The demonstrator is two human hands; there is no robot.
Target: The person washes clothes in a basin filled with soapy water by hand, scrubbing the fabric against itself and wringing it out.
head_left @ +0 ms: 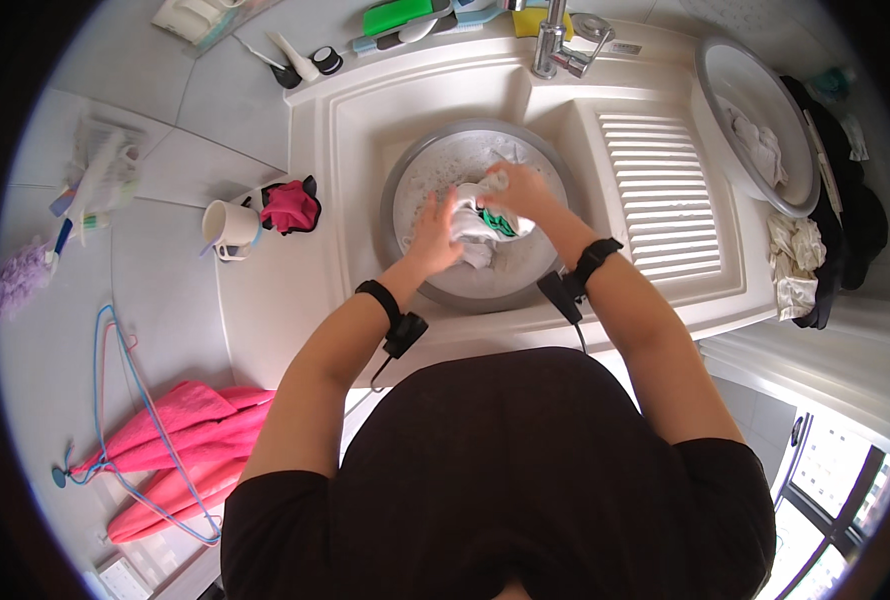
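Note:
A round grey basin (401, 258) of sudsy water sits in the sink. Bunched in it is a wet white cloth (473, 215) with a green patch. My right hand (527, 194) comes over the cloth from the right, its fingers closed on the upper part. On the cloth's left side lies my left hand (435, 236), touching the edge with fingers stretched out and apart. Part of the cloth is hidden beneath my hands, and its exact kind does not show.
A ribbed washboard (662, 195) is built in right of the basin. Beyond it a second basin (707, 85) holds white cloth. The faucet (550, 45) stands at the back. Left are a white mug (233, 225) and a crumpled pink cloth (291, 207).

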